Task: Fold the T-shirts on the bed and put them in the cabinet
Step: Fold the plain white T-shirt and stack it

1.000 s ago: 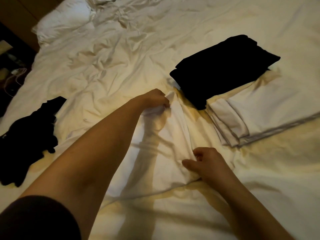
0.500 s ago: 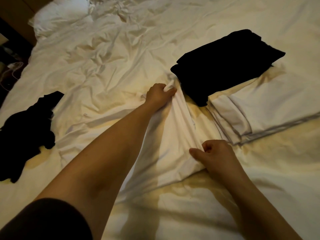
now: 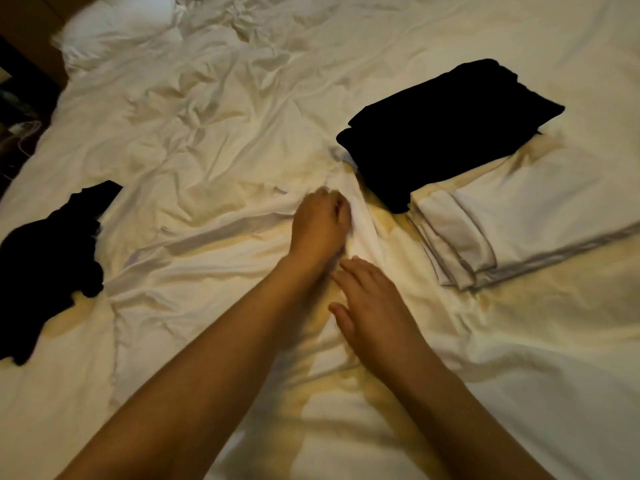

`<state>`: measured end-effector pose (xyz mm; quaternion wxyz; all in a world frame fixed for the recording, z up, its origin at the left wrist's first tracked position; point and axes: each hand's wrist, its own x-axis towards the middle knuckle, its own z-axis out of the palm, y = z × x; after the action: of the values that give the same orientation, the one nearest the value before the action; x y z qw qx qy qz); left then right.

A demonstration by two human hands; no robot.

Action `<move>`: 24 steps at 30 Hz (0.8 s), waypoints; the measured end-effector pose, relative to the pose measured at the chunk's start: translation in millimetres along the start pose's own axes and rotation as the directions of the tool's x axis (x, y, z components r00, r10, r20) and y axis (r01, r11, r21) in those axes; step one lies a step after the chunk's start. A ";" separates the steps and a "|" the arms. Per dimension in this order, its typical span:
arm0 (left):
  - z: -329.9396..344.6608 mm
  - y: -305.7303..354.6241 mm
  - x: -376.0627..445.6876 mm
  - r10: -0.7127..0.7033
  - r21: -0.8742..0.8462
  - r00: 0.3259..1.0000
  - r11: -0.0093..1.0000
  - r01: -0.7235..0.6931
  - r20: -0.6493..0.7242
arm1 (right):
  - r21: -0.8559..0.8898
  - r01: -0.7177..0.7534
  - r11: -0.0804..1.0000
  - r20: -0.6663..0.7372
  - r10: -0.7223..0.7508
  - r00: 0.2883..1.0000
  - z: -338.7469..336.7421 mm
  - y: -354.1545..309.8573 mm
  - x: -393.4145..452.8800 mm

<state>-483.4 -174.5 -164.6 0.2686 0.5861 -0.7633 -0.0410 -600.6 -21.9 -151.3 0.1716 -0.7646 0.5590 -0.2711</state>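
A white T-shirt [image 3: 214,271] lies spread and creased across the middle of the bed [image 3: 242,109], hard to tell apart from the white sheet beneath it; its edges show as faint seams running left of the arms and down toward the near side. The left hand [image 3: 320,225] reaches farthest forward, knuckles up and fingers curled, bunching a ridge of the white cloth near its upper right part; the fingers are slightly blurred, so exactly how much cloth they hold is unclear. The right hand [image 3: 367,303] sits just behind and to the right of the left wrist, palm down, fingers straight and together, resting flat on the shirt and gripping nothing. The two forearms come in from the bottom edge and nearly meet at the wrists. To the right, well within reach, a folded black shirt [image 3: 446,129] lies at a slant, its lower edge overlapping a folded white stack [image 3: 512,230] whose layered edges face the hands. At the left edge of the bed, well apart from the hands, a crumpled black garment [image 3: 45,268] lies in a heap. A pillow [image 3: 117,32] sits at the far left corner, beside a dark gap where cables are dimly visible.
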 end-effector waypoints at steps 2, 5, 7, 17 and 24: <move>7.7 -5.9 -12.5 0.056 0.050 0.984 0.997 -0.065 0.171 | -0.090 -0.041 0.995 0.225 0.060 0.973 7.9 4.3 -0.6; 11.3 -9.7 -7.3 -0.014 0.169 0.922 0.984 -0.056 0.388 | -0.195 -0.102 0.976 0.356 0.167 0.919 12.4 10.5 -13.3; 11.8 -10.3 3.4 -0.065 0.230 0.884 0.972 -0.049 0.462 | -0.207 -0.131 0.970 0.360 0.200 0.911 17.2 9.5 -21.1; -35.4 -11.9 -90.5 -0.152 0.038 0.947 0.988 0.147 0.284 | -0.235 -0.094 0.967 0.276 0.159 0.948 1.0 -12.7 -18.2; -106.2 -45.1 -212.4 -0.391 0.033 0.915 0.920 0.389 0.104 | -0.123 0.046 0.991 0.328 -0.003 0.945 37.5 -62.1 -29.6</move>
<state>-359.6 33.0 -167.9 0.2097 0.7249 -0.6449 -0.1212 -537.3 24.3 -152.5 0.2090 -0.8153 0.5295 -0.1059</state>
